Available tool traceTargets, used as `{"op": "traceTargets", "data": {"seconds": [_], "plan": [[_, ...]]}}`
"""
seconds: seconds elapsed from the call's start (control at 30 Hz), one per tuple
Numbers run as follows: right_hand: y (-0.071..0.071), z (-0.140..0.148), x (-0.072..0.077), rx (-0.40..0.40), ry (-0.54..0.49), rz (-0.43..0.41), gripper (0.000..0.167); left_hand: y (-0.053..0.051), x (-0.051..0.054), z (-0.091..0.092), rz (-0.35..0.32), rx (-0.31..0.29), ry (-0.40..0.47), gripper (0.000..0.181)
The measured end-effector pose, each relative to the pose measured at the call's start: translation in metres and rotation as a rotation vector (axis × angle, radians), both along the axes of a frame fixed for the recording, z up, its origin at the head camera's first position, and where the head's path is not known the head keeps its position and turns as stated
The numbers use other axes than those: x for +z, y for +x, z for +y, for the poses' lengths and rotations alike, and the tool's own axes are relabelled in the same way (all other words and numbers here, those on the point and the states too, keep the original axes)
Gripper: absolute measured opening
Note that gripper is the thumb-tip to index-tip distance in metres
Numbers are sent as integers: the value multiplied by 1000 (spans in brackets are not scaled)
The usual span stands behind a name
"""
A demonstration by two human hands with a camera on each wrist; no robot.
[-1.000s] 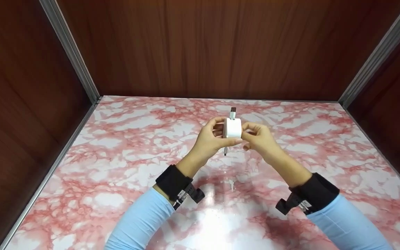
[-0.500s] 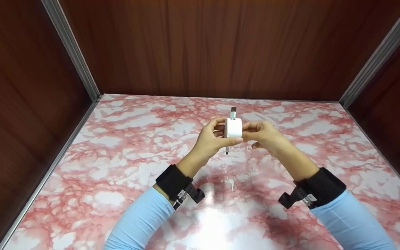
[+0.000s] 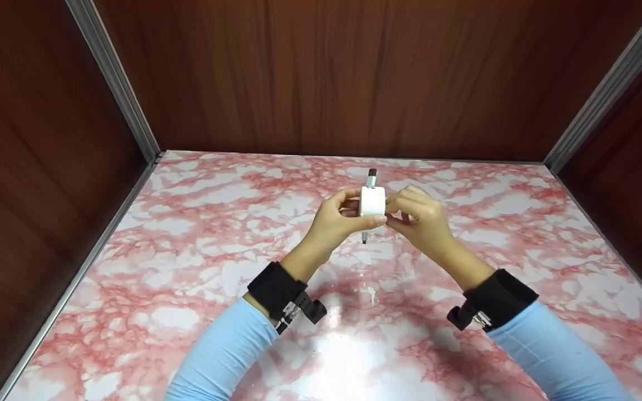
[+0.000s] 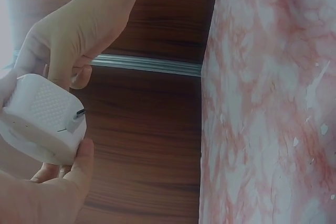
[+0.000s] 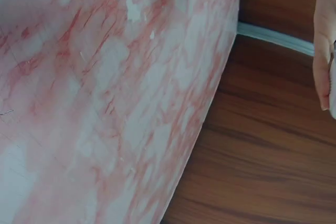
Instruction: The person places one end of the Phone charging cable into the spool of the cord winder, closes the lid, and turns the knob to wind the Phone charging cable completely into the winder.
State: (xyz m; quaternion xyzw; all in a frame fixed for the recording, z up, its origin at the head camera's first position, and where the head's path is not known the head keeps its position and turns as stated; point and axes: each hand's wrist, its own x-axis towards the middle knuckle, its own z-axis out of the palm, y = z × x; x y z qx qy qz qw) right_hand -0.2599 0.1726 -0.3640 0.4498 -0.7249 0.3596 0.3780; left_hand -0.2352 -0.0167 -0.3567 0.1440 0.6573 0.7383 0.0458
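A white rounded block (image 3: 373, 201) is held up over the tabletop, roughly between my two hands. From its far end juts a USB plug (image 3: 371, 177), and a thin dark-tipped connector (image 3: 364, 238) hangs at its near side. In the left wrist view the block (image 4: 44, 114) shows a textured panel and a small slot with a dark tip. My left hand (image 3: 332, 221) grips it from the left, thumb along the near edge. My right hand (image 3: 422, 218) has its thumb and fingers curled against the right side; what the fingertips pinch there is partly hidden.
A pink and white marbled tabletop (image 3: 187, 312) lies below, bounded by brown wood-grain panels (image 3: 321, 78) at the back and sides. Metal strips (image 3: 120, 89) run along the corners. Black wrist straps with small cameras (image 3: 279, 292) sit on both forearms.
The right hand's fingers have shifted about the block's right side, straightening a little and then curling in again. The block and left hand have moved only slightly.
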Motion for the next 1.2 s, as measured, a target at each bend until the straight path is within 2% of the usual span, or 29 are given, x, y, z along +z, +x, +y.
{"op": "traceTargets", "data": {"seconds": [0.2, 0.37, 0.57, 0.67, 0.77, 1.07, 1.2], "plan": [[-4, 4, -3, 75, 40, 143, 17, -1, -1, 1, 0, -6, 0, 56], [-7, 5, -4, 98, 66, 243, 8, -1, -1, 1, 0, -20, 1, 56], [-11, 6, -4, 116, 85, 357, 6, -1, -1, 1, -5, -42, 9, 57], [-11, 7, -4, 126, 89, 397, 15, -2, -1, 1, -7, -51, 13, 57], [-12, 7, -3, 138, 99, 430, 20, -2, -2, 1, -11, -60, 14, 57], [-15, 8, -4, 189, 135, 483, 18, -3, -4, 0, -38, -81, 2, 57], [-17, 10, -6, 178, 149, 460, 17, -5, -6, 1, -54, -79, 19, 54]]}}
